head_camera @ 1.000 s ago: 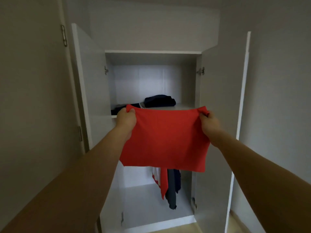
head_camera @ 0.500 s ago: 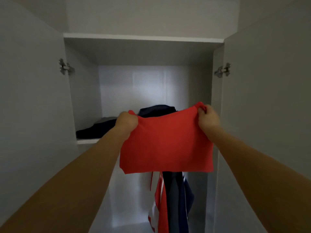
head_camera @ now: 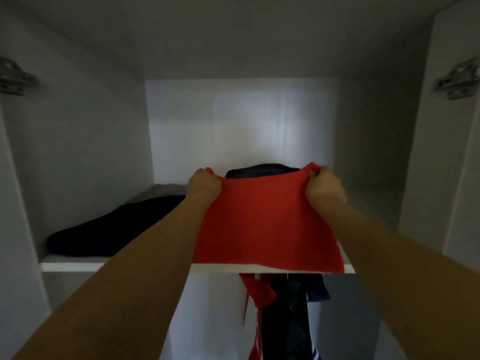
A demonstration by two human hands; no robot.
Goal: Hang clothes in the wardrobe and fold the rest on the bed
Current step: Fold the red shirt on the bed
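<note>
Red folded cloth (head_camera: 262,224) held up over wardrobe shelf (head_camera: 78,266), stretched between both hands. Left hand (head_camera: 204,185) gripping top left corner, fingers curled tight into fabric; right hand (head_camera: 324,187) pinching top right corner, fingers bunched round a small fold. Both forearms reaching fwd past shelf's front edge. Cloth's lower hem draping over that front edge, right-of-centre, covering shelf lip there; can't tell whether underside rests on shelf board or hangs just above. On shelf, behind cloth: dark navy folded pile (head_camera: 262,168), only top peeking over cloth's upper edge. On shelf, left part: flat dark garment (head_camera: 109,229) w/ a grey piece (head_camera: 166,189) at its back end, near left hand. Below shelf, under cloth: hanging clothes – red item (head_camera: 257,292) w/ white stripes lower down, dark navy items (head_camera: 285,320) just beside it. Metal hinges (head_camera: 457,81) high above shelf level, one each side of opening, blurred.
</note>
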